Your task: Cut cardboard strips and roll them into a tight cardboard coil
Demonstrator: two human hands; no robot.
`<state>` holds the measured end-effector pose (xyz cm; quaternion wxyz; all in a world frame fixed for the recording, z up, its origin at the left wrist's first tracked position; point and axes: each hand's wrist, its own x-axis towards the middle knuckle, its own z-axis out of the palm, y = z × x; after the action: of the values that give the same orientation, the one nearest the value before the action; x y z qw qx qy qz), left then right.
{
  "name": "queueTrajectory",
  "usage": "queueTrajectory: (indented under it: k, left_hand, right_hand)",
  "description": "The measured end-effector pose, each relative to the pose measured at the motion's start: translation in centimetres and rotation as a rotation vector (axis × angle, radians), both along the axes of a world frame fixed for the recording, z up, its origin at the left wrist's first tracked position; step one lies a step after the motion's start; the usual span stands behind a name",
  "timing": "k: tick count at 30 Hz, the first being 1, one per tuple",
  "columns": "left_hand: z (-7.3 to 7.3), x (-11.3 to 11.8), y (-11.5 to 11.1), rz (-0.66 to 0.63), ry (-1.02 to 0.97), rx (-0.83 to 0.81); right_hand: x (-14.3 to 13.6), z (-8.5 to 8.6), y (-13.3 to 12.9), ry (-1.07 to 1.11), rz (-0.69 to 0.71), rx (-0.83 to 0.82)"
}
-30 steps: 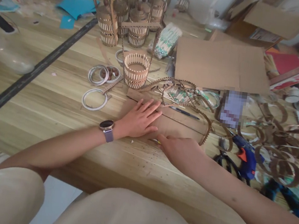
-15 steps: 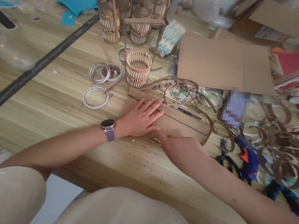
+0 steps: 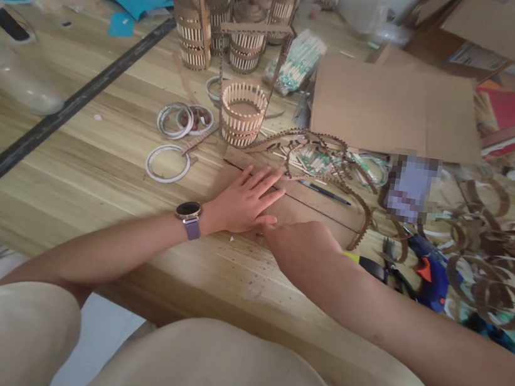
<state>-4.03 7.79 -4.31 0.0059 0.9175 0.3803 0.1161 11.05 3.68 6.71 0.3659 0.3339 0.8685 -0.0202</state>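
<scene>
My left hand (image 3: 244,201) lies flat with spread fingers on a piece of cardboard (image 3: 316,210). Close against its thumb, my right hand (image 3: 296,242) is closed at the near edge of the cardboard; its fingertips and whatever they grip are hidden. A yellow-green and black handle (image 3: 366,264) shows beyond my right forearm. On the cardboard rests a dark pen (image 3: 324,192), with a curved toothed strip (image 3: 362,222) around its right end. Just behind the cardboard stands a small open basket (image 3: 242,115) made of pale sticks and brown bands.
Tape rings (image 3: 168,163) lie left of the basket. Several lidded baskets (image 3: 246,39) stand behind. At right are a blue glue gun (image 3: 432,273), black pliers (image 3: 394,268), cardboard rings (image 3: 504,301) and a large cardboard sheet (image 3: 382,108). A long black strip (image 3: 85,94) crosses the left side.
My right hand has moved left, closer to my left thumb. The yellow-green and black handle beyond my forearm has come into sight. My left hand stays on the cardboard.
</scene>
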Motion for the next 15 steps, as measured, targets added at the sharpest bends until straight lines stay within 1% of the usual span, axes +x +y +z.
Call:
queueTrajectory:
  k: [7, 12, 15]
  left_hand:
    - [0.0, -0.3, 0.1, -0.021, 0.004, 0.001]
    - [0.1, -0.4, 0.2, -0.036, 0.005, -0.005]
    - [0.2, -0.4, 0.2, -0.034, 0.015, -0.018]
  right_hand:
    - [1.5, -1.1, 0.2, 0.032, 0.002, 0.012]
    - [2.0, -1.8, 0.0, 0.043, -0.05, 0.007]
    - [2.3, -2.1, -0.1, 0.088, -0.081, -0.014]
